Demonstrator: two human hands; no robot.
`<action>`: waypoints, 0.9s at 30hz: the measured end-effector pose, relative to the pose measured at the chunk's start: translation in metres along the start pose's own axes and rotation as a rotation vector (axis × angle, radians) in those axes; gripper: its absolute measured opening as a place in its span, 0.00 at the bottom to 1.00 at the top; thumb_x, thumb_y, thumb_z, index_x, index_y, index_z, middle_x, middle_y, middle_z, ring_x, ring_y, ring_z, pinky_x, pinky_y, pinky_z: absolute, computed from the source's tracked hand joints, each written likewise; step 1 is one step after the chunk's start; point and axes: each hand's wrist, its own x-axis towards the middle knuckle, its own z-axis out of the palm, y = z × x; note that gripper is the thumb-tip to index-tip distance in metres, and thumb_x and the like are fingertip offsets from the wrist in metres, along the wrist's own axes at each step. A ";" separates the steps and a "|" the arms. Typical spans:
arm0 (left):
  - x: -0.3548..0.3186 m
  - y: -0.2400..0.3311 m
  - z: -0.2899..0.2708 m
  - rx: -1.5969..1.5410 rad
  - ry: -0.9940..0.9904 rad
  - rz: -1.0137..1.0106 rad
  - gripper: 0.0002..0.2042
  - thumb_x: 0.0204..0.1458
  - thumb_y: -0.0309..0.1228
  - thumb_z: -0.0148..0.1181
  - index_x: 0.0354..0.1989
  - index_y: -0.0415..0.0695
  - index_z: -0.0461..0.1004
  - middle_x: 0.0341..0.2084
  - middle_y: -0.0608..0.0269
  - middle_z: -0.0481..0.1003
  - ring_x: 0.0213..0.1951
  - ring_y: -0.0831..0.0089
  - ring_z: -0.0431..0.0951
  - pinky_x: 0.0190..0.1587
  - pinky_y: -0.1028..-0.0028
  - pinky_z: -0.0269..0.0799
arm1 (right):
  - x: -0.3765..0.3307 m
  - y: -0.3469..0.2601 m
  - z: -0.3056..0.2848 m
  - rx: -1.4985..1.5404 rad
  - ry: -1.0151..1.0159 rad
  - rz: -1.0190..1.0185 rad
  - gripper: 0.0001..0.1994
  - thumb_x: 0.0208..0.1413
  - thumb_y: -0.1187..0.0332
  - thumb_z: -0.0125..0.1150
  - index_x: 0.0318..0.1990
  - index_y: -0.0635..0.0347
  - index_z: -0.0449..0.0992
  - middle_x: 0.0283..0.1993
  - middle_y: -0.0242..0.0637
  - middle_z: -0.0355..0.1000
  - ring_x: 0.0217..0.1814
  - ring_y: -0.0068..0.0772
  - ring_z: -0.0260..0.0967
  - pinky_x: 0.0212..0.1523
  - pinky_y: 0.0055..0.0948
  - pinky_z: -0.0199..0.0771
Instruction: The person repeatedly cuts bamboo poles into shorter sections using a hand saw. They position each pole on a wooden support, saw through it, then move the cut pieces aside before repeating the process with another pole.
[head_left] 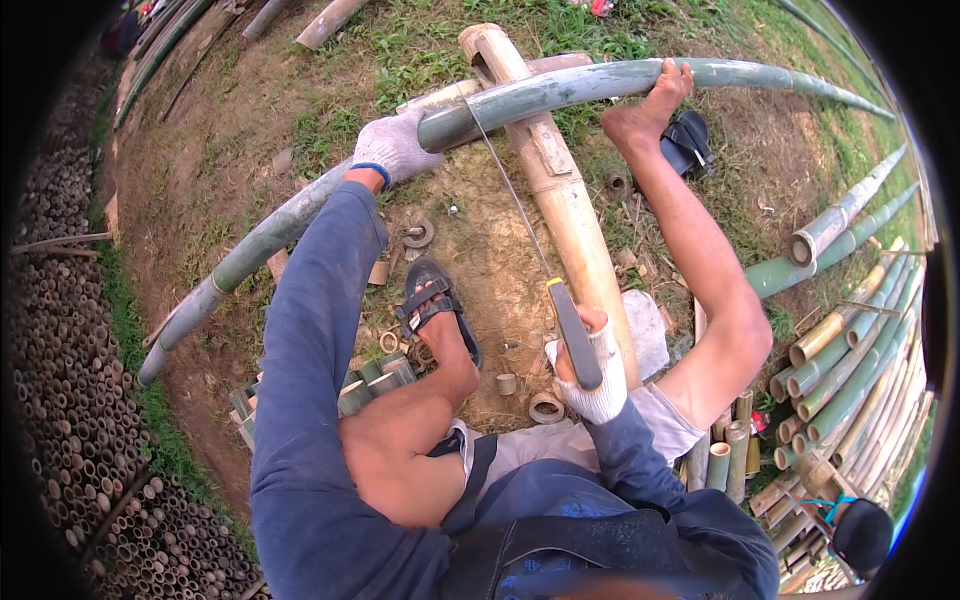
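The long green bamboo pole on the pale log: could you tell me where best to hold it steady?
Grip the long green bamboo pole from above, just left of the saw blade, where the gloved left hand sits; its round stem lies across the pale log, so downward pressure probably steadies it.

You're in an outdoor bamboo-cutting yard: stacked bamboo poles (850, 370) at 3 o'clock, cut-end piles (70, 400) at 9, bare ground (480, 250) and grass.

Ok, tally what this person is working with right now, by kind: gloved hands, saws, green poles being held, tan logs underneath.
Gloved hands: 2, left hand and right hand
Handsaw: 1
Green bamboo pole: 1
Tan support log: 1
Total: 5
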 end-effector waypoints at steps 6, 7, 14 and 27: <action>-0.008 0.009 -0.008 0.055 0.003 0.000 0.46 0.45 0.63 0.74 0.71 0.48 0.75 0.51 0.43 0.87 0.53 0.47 0.88 0.59 0.54 0.82 | 0.178 0.062 0.106 0.131 0.105 -0.197 0.26 0.59 0.75 0.70 0.65 0.58 0.70 0.46 0.39 0.78 0.44 0.31 0.79 0.50 0.33 0.82; -0.008 0.009 -0.008 0.044 -0.005 0.001 0.46 0.44 0.64 0.74 0.70 0.48 0.75 0.51 0.43 0.87 0.53 0.47 0.88 0.58 0.54 0.82 | 0.164 0.065 0.101 0.082 0.064 -0.094 0.29 0.59 0.75 0.71 0.67 0.57 0.69 0.45 0.39 0.78 0.44 0.30 0.80 0.49 0.33 0.83; -0.009 0.003 0.001 -0.004 0.057 0.037 0.38 0.45 0.57 0.74 0.63 0.49 0.81 0.50 0.44 0.87 0.51 0.47 0.88 0.57 0.54 0.83 | -0.068 0.001 -0.016 -0.033 -0.044 -0.025 0.25 0.61 0.75 0.66 0.65 0.62 0.68 0.45 0.37 0.74 0.44 0.31 0.75 0.50 0.32 0.78; -0.017 -0.003 0.005 -0.062 0.154 0.124 0.32 0.44 0.53 0.76 0.57 0.50 0.82 0.43 0.44 0.87 0.46 0.45 0.88 0.51 0.51 0.84 | 0.158 0.096 0.094 0.176 -0.043 -0.030 0.25 0.65 0.76 0.64 0.68 0.62 0.67 0.52 0.40 0.72 0.49 0.32 0.74 0.54 0.34 0.79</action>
